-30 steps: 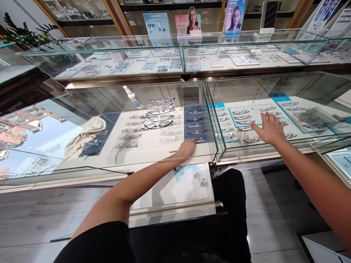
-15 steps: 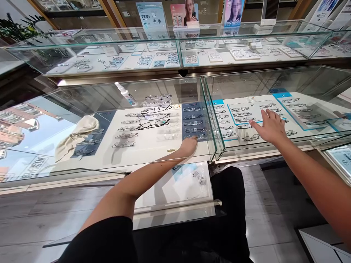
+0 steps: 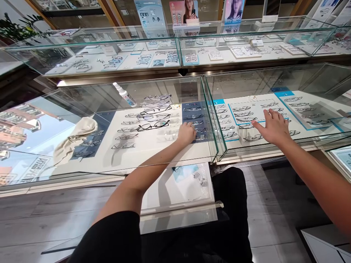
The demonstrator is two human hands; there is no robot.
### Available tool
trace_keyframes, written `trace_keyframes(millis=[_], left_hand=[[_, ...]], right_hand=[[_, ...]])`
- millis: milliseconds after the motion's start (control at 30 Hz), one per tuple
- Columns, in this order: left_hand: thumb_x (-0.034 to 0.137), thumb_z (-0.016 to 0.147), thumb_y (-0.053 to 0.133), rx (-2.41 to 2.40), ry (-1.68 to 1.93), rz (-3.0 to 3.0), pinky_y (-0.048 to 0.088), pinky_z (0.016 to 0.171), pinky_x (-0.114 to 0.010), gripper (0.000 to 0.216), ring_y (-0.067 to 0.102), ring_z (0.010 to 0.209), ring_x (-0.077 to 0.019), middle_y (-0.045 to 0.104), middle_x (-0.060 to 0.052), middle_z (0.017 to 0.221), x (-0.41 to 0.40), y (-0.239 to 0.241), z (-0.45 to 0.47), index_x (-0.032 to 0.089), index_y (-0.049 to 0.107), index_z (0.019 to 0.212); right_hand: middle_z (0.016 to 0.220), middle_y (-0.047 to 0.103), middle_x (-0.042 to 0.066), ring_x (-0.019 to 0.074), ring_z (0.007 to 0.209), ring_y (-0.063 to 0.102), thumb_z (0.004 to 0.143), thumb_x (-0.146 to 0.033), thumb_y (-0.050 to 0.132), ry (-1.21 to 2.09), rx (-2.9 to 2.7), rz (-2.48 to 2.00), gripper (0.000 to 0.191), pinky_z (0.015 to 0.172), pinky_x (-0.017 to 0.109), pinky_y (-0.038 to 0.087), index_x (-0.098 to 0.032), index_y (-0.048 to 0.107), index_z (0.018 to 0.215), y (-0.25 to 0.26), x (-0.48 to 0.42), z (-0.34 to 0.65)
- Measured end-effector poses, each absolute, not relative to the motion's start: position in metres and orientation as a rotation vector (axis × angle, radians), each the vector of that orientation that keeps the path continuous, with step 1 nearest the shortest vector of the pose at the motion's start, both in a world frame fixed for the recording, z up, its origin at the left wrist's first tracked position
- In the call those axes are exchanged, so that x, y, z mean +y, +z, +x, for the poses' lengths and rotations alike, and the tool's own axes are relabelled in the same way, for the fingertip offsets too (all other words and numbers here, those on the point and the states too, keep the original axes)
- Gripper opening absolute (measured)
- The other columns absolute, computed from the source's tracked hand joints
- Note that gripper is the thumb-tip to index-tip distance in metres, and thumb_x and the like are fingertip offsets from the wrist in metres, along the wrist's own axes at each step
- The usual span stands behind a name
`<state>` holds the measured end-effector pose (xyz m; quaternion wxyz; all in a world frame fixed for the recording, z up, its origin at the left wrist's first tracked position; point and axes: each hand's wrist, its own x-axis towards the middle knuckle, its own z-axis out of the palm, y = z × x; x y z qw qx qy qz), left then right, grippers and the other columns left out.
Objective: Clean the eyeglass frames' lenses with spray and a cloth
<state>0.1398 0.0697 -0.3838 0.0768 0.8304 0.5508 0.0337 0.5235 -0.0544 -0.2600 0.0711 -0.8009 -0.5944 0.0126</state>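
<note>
My left hand (image 3: pixel 187 133) is at the left edge of a dark blue display mat (image 3: pixel 201 107), which carries a column of eyeglasses (image 3: pixel 193 117). Its fingers curl inward, and their tips are hidden, so what they hold cannot be made out. My right hand (image 3: pixel 274 128) is spread open over the right-hand glass case, above rows of eyeglasses (image 3: pixel 252 138), and grips nothing. Left of my left hand is a pair of black-framed eyeglasses (image 3: pixel 153 125), with several more pairs (image 3: pixel 126 136) in a column beside it.
A white spray bottle (image 3: pixel 124 95) and a beige cloth (image 3: pixel 79 135) are on the left case. An open drawer (image 3: pixel 178 193) juts out below my left arm. Glass edges (image 3: pixel 214 124) meet between the two cases. Another glass showcase (image 3: pixel 115 71) runs behind.
My left hand has moved slightly up and left along the dark mat, away from its lowest eyeglasses. My right hand stays spread, shifting only a little in the view.
</note>
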Motion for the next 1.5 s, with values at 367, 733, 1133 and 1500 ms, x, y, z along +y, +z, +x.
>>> trace_keyframes(millis=[367,733,1133,1500], left_hand=[[0.027,0.100,0.061,2.074,0.227,1.952,0.057,0.106,-0.051,0.063,0.069,0.130,-0.0423,0.068,-0.027,0.143,0.128,-0.402,0.126,0.010,0.047,0.158],[0.020,0.099,0.060,2.001,0.348,1.925,0.056,0.109,-0.048,0.060,0.068,0.133,-0.0389,0.070,-0.024,0.142,0.140,-0.415,0.128,0.013,0.048,0.157],[0.033,0.103,0.054,1.950,0.429,1.850,0.047,0.121,-0.049,0.059,0.059,0.145,-0.0383,0.066,-0.024,0.152,0.148,-0.412,0.128,0.009,0.049,0.157],[0.033,0.104,0.052,1.857,0.465,1.728,0.053,0.113,-0.046,0.065,0.067,0.138,-0.0362,0.068,-0.022,0.152,0.154,-0.415,0.130,0.012,0.039,0.165]], right_hand=[[0.181,0.032,0.024,0.0477,0.166,0.030,0.102,-0.078,0.030,0.033,-1.784,-2.444,0.096,0.130,0.069,0.031,-0.012,0.036,0.172,-0.255,-0.058,0.518],[0.180,0.034,0.024,0.0490,0.165,0.031,0.102,-0.078,0.032,0.012,-1.787,-2.430,0.095,0.129,0.070,0.032,-0.014,0.035,0.173,-0.258,-0.057,0.521],[0.180,0.034,0.024,0.0484,0.165,0.031,0.101,-0.079,0.031,0.029,-1.773,-2.428,0.097,0.130,0.069,0.032,-0.013,0.037,0.172,-0.255,-0.059,0.517],[0.180,0.036,0.022,0.0478,0.166,0.031,0.103,-0.076,0.032,-0.009,-1.796,-2.441,0.093,0.130,0.070,0.034,-0.015,0.035,0.173,-0.255,-0.059,0.518]])
